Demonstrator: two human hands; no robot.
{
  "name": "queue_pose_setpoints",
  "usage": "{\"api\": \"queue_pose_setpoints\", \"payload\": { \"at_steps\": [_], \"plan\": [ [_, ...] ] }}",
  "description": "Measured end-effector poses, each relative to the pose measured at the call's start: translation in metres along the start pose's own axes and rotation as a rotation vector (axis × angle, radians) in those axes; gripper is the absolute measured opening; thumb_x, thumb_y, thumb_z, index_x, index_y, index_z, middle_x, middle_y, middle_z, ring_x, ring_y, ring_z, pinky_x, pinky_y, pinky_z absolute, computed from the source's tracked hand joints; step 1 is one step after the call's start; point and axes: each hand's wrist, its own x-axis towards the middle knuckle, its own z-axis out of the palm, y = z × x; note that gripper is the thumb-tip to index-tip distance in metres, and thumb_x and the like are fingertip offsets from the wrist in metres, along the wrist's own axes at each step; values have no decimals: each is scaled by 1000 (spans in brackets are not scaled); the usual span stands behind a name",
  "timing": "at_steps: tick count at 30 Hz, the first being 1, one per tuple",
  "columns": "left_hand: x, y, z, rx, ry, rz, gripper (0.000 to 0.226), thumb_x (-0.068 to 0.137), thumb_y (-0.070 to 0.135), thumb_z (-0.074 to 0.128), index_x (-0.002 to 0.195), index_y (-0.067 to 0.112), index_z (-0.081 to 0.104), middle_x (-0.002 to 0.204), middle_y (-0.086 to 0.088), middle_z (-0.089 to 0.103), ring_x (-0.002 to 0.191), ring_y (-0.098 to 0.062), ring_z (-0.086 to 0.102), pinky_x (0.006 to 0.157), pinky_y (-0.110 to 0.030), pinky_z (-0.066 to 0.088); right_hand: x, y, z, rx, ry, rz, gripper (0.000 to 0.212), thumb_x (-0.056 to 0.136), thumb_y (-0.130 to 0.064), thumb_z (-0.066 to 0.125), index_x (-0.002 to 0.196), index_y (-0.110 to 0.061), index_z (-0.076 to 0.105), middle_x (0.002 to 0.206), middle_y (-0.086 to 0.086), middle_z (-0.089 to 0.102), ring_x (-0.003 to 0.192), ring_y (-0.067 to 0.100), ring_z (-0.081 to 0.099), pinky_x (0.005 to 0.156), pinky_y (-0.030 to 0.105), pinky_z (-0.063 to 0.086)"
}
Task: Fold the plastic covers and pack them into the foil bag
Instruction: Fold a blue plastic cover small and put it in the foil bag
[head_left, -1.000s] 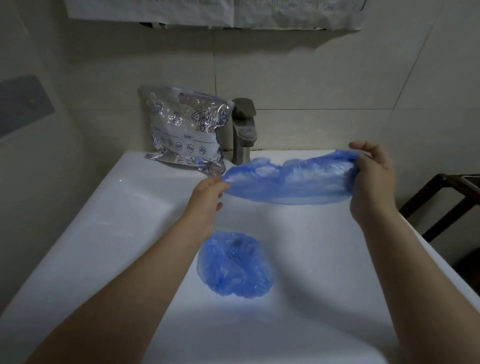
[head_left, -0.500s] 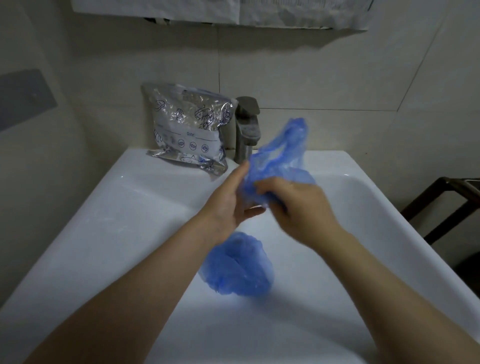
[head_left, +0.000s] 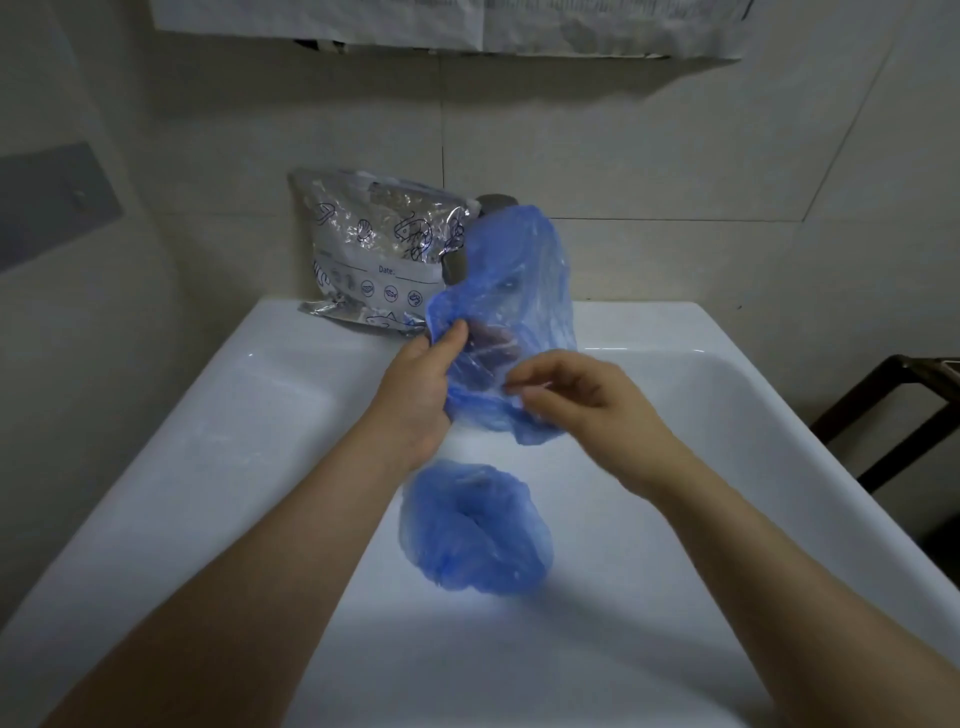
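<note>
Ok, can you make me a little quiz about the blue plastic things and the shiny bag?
1. True or false: the left hand grips the held blue cover.
2. Where does the other blue cover lie? A) in the white sink B) inside the foil bag C) on the floor
3. Fill in: the foil bag leans against the ____ behind the sink.

Key: 1 true. 2 A. 3 wall. The right hand pinches the held cover too.

The held blue cover (head_left: 519, 291) hides most of the faucet (head_left: 454, 267) and the foil bag's (head_left: 379, 249) right edge.
</note>
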Motion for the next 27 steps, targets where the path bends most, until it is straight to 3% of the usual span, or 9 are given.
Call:
{"api": "queue_pose_setpoints", "payload": {
  "at_steps": [4, 6, 8, 11, 14, 18, 22, 25, 27],
  "plan": [
    [-1, 1, -2, 45, -8, 44, 23, 100, 17, 39, 94, 17, 61, 79, 6, 73, 77, -9, 69, 77, -27, 55, 6, 9, -5, 84, 412, 320, 35, 83, -19, 69, 115, -17, 54, 116, 0, 56, 100, 16, 54, 76, 25, 45],
    [-3, 0, 0, 44, -37, 54, 22, 99, 16, 39, 95, 17, 61, 79, 7, 73, 77, -7, 69, 74, -23, 56, 5, 7, -7, 436, 305, 577, 46, 82, -34, 68, 120, -11, 54, 115, 7, 60, 98, 23, 60, 73, 36, 53],
    [-5, 0, 4, 23, -67, 63, 23, 99, 14, 38, 94, 15, 60, 77, 7, 73, 74, -7, 69, 69, -20, 55, 3, 3, -5, 697, 134, 704, 39, 77, -35, 67, 105, -10, 61, 94, 9, 68, 79, 23, 67, 65, 35, 58],
    [-5, -3, 5, 36, -69, 80, 18, 98, 14, 42, 99, 16, 60, 82, 6, 73, 80, -9, 69, 72, -22, 55, 1, 2, 7, 706, 33, 648, 13, 82, -17, 63, 91, -7, 62, 69, 6, 68, 57, 14, 65, 52, 22, 54],
    [-4, -7, -1, 182, -110, 16, 16, 91, 19, 57, 106, 19, 60, 95, 2, 70, 87, -12, 68, 78, -26, 55, 3, 5, 6, 552, 153, 476, 10, 91, -8, 54, 85, -8, 61, 60, 2, 66, 52, 11, 62, 49, 18, 50],
    [-6, -12, -3, 485, -73, -156, 1, 91, 19, 58, 92, 19, 58, 87, -2, 66, 65, -6, 66, 62, -17, 51, 4, 7, -8, 337, 258, 318, 8, 92, -11, 54, 92, -10, 63, 74, 3, 68, 64, 11, 64, 58, 20, 53],
    [-5, -14, -4, 498, -51, -121, 11, 95, 10, 51, 103, 6, 55, 80, -8, 65, 56, -7, 67, 55, -16, 52, 1, 8, -15, 53, 8, 325, 18, 88, -20, 63, 105, -19, 59, 91, 2, 70, 77, 16, 69, 66, 25, 57],
    [-6, -10, -2, 438, -52, -135, 12, 96, 6, 48, 105, 5, 54, 75, -7, 67, 55, -9, 67, 53, -16, 52, 0, 4, -14, -36, 9, 329, 3, 93, -14, 55, 91, -15, 58, 67, 4, 65, 55, 16, 59, 54, 23, 48],
    [-7, -7, -2, 384, -63, -159, 12, 96, 3, 43, 97, 7, 55, 64, -4, 69, 52, -10, 67, 51, -16, 52, 2, 6, -16, 199, 87, 350, 15, 95, -6, 47, 83, -11, 54, 50, 1, 53, 44, 11, 46, 45, 20, 38]
  ]
}}
